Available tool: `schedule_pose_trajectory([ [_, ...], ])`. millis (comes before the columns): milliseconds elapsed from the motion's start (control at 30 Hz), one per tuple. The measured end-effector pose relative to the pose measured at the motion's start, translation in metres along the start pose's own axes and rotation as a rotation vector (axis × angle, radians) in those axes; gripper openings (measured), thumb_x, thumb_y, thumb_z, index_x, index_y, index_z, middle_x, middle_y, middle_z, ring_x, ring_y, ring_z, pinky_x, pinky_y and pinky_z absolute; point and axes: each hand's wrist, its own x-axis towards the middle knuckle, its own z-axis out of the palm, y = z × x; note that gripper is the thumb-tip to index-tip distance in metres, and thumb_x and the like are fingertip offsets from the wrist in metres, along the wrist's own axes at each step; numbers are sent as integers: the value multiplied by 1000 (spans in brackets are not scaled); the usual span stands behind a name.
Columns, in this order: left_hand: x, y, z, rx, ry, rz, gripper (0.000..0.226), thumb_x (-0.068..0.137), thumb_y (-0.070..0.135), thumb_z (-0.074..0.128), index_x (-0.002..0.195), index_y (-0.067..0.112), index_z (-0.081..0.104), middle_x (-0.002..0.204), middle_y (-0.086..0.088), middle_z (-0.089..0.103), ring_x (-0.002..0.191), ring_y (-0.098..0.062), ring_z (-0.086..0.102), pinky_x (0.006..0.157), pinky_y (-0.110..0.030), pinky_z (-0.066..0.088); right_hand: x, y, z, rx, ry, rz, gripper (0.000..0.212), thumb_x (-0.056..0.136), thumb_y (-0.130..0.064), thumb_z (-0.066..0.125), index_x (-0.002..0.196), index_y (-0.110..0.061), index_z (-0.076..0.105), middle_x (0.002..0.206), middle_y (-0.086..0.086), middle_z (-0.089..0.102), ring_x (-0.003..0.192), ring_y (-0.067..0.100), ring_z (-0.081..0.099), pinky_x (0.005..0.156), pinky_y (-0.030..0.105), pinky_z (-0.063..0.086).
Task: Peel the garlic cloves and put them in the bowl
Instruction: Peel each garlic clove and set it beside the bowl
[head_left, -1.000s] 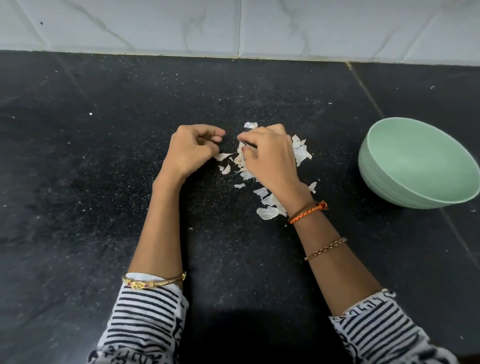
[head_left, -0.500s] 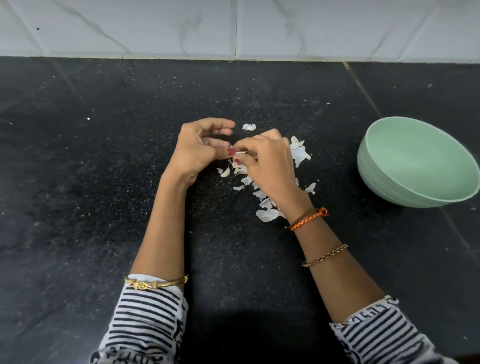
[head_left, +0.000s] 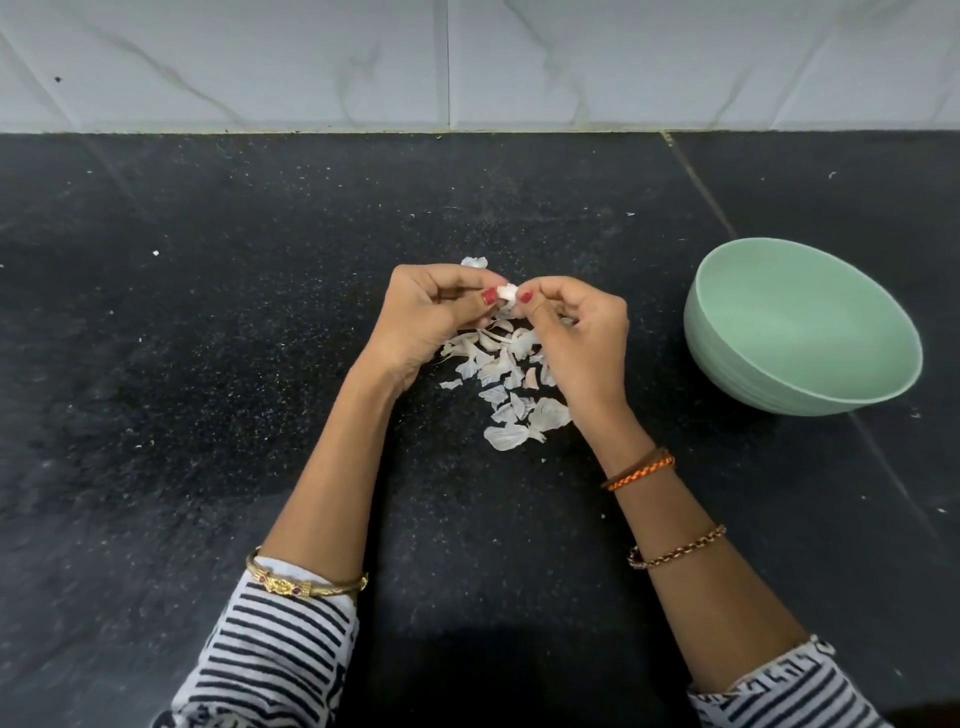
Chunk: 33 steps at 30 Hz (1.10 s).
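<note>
A clove (head_left: 507, 294) is being pinched by both hands, left (head_left: 426, 317) and right (head_left: 576, 332); skins (head_left: 511, 395) are being piled on the table (head_left: 208, 364) (bowl (head_left: 810, 384) apparently empty).

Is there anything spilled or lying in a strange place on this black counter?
Only thin white garlic skins scattered on the black stone counter beneath both hands; ordinary for peeling. The pale green bowl stands upright.
</note>
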Motion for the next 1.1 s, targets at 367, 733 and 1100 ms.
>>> schedule_pose_trajectory([
  [367, 1, -3, 22, -73, 265, 10, 21, 78, -12, 63, 77, 8, 69, 65, 6, 69, 61, -6, 62, 61, -17, 51, 2, 7, -3, -159, 23, -182, 12, 84, -16, 63, 93, -13, 71, 71, -6, 70, 77, 13, 62, 76, 28, 45],
  [733, 4, 2, 24, -193, 281, -204, 46, 73, -17, 52, 43, 14, 66, 45, 3, 57, 43, -4, 46, 48, -13, 38, 1, 10, -3, -348, 215, -511, 10, 73, -21, 72, 79, -15, 75, 70, -29, 36, 73, 9, 49, 64, 30, 43],
  [1100, 3, 7, 28, -279, 293, -204, 24, 58, -5, 61, 45, 14, 65, 46, 4, 57, 43, -4, 46, 51, -17, 38, -1, -1, 1, 66, 108, -17, 18, 79, -2, 68, 85, -19, 70, 71, -20, 62, 75, 5, 60, 74, 18, 48],
])
